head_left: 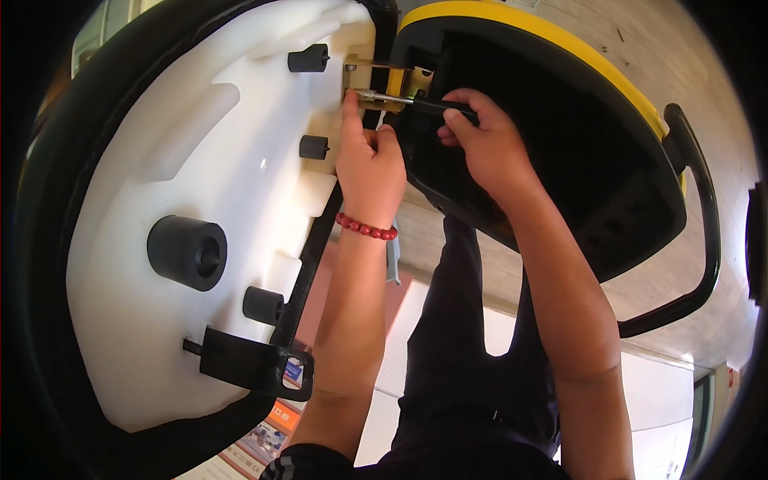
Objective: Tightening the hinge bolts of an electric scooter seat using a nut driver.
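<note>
My right hand (488, 136) is closed around the black handle of a screwdriver (392, 98), whose metal shaft points left. Its tip meets a brass-coloured hinge bracket (350, 78) at the edge of a white moulded panel (120, 264). At the tip, my left hand (372, 172) presses its stretched index finger against the bracket; the thumb stands apart and the other fingers are curled. Any screw under that fingertip is hidden. The bracket bridges the panel and a black tray-like body (544, 136) with a yellow rim (552, 32).
Black cylindrical posts (188, 252) stick out of the panel, with a black lever plate (252, 364) near its lower end. Black padding (48, 320) edges the panel. A curved black bar (708, 216) juts from the body's right side, above the grey floor (720, 104).
</note>
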### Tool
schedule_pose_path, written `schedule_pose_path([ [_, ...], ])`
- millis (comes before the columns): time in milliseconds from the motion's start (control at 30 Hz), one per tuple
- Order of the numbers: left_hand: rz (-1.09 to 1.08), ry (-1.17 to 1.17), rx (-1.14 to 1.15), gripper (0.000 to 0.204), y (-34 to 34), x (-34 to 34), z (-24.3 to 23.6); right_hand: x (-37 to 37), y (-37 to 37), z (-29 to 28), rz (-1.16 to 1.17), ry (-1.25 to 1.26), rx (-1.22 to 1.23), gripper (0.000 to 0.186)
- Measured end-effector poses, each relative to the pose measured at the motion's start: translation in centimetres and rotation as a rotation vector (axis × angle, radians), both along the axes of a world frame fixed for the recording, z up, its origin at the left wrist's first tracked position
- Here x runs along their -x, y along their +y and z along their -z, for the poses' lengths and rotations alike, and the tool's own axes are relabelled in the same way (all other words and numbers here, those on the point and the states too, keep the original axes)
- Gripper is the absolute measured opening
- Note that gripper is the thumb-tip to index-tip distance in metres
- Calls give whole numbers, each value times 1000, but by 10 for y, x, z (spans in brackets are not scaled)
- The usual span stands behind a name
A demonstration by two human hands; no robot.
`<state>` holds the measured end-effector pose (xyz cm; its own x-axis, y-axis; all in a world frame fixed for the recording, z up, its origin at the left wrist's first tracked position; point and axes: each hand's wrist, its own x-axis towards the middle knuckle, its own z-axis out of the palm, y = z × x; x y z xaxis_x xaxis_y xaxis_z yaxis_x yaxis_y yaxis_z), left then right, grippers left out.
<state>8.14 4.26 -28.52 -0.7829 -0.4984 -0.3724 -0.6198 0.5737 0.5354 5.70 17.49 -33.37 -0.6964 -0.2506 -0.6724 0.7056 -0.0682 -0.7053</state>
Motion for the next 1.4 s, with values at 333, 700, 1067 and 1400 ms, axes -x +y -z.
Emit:
schedule_pose_path([
  [333,-185,10,-490,27,31,-24,-24,2,-2,12,66,-173,147,29],
  [700,-258,22,-664,37,42,-14,-12,12,3,15,45,-142,256,29],
  [1067,-511,100,-793,29,65,10,0,27,8,27,-171,-222,141,39],
  [1400,-767,161,-864,18,63,16,19,22,14,6,-102,-220,284,33],
])
